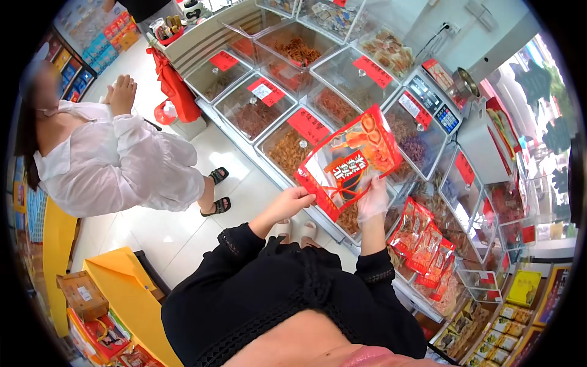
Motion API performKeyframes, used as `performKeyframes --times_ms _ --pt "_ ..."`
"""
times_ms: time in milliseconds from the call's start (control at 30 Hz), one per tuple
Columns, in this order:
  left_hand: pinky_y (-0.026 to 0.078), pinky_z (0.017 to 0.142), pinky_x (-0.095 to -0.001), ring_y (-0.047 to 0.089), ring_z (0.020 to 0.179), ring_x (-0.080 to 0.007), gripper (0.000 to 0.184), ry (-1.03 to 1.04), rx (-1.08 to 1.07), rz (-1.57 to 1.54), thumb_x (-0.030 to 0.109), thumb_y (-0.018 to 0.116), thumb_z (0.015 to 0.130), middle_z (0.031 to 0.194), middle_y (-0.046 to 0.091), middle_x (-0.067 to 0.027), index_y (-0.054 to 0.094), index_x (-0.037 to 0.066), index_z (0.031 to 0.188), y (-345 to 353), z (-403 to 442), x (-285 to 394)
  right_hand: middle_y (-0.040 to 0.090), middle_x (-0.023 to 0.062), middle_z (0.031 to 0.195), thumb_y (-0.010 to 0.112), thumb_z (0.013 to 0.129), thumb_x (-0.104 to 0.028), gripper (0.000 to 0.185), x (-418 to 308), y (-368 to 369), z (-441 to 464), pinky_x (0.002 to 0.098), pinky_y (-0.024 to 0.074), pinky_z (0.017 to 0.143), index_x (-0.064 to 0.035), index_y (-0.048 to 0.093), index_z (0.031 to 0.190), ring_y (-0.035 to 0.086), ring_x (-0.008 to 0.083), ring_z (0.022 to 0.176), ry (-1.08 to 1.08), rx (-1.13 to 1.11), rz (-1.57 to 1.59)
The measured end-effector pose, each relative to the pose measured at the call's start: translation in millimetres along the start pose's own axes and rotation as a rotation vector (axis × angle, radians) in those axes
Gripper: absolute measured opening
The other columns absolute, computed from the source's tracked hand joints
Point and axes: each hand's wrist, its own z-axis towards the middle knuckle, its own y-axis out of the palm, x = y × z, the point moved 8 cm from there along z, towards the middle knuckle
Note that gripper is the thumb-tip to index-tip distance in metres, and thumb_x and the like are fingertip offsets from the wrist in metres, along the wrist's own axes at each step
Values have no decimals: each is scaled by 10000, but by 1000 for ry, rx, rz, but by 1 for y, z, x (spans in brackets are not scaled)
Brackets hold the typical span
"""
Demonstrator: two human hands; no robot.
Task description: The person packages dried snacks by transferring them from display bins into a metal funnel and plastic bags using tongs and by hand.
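Holding red printed bag (350, 160) beside lidded bins (234, 122); your left hand (295, 200) pinches lower-left edge, your gloved right hand (374, 197) grasps lower-right edge; bag apparently picked up, setting-down not yet done; whether filled or sealed, unclear.

lidded bins (252, 115) are carried by the long counter (239, 142), where red packets (422, 244) are laid too; the tiled floor (180, 238) is stood upon in sandals (217, 207) (one pair black, one pale).

Bare left hand (288, 203), clear-gloved right hand (373, 199) gripping red-and-white printed plastic pouch (351, 160) above clear lidded plastic bins (244, 111). Person in white clothing (116, 160) at left.
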Motion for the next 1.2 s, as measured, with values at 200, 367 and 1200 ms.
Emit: performKeyframes --times_ms 200,367,1200 --pt "465 595 -223 565 633 -78 239 31 127 -172 216 649 815 654 575 2 606 3 714 -19 1 -3 437 124 1258 471 876 -61 479 -17 31 -34 286 445 820 -46 297 1322 513 176 1033 -150 229 -477" --pt "453 560 -235 560 604 -79 244 127 91 1 233 678 785 661 592 -13 624 -2 750 14 15 46 573 114 1034 553 816 -161 471 -7 95 -83 267 458 753 -17 439 1249 572 151 859 277 -368 -838" --pt "419 482 -278 537 507 -98 157 -73 -126 -22 125 568 721 518 522 -49 551 -5 634 69 43 -8 564 68 726 517 765 -68 195 37 45 -68 286 450 582 -25 564 949 533 127 632 184 -861 -1349"
